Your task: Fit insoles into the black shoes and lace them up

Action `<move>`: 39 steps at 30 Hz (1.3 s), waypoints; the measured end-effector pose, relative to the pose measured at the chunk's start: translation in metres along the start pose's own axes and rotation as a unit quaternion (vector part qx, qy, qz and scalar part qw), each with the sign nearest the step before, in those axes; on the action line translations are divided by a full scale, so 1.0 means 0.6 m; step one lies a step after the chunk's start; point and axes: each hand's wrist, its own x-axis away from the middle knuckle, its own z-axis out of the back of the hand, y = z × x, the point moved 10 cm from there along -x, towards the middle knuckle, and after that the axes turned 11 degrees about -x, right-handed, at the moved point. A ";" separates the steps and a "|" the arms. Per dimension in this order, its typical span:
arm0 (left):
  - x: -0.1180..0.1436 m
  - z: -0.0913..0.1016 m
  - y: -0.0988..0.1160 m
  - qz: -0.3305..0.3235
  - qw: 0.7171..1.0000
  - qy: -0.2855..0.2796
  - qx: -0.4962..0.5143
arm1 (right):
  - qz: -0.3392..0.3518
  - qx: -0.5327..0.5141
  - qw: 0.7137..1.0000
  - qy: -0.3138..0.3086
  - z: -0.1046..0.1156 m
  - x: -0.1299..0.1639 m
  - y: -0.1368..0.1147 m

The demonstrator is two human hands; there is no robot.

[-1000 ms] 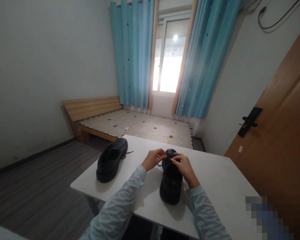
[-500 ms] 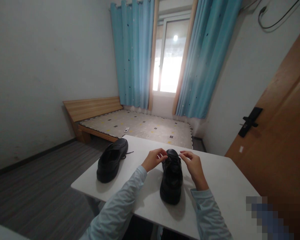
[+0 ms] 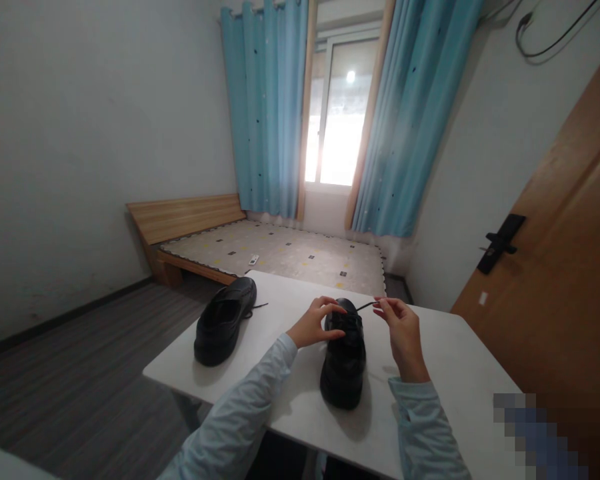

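A black lace-up shoe stands on the white table, its toe pointing away from me and its heel toward me. My left hand is at the left side of its front part, thumb and fingers apart and touching the upper near the laces. To the right of the toe, my right hand pinches the end of a black shoelace, which runs taut from the shoe to the fingertips. A second black shoe stands at the table's left, one lace end sticking out to its right.
Behind the table is a wooden bed with a patterned mattress, and a white remote control lies on it. Blue curtains hang by the window. A wooden door with a black handle is at the right.
My right hand has moved right, away from the shoe, drawing the lace out to that side. My left hand's fingers have spread and its thumb now lies lower on the shoe.
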 end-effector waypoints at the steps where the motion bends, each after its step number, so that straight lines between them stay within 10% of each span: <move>1: 0.000 -0.002 0.001 -0.003 1.000 -0.004 0.005 | 0.003 -0.008 1.000 0.002 0.001 0.000 -0.002; 22: 0.001 -0.011 -0.012 0.018 0.999 -0.027 -0.016 | -0.041 -0.215 0.974 -0.058 0.000 0.002 -0.011; 39: 0.001 -0.004 -0.001 0.019 1.000 -0.020 -0.014 | -0.006 0.049 0.990 -0.130 -0.003 0.006 -0.024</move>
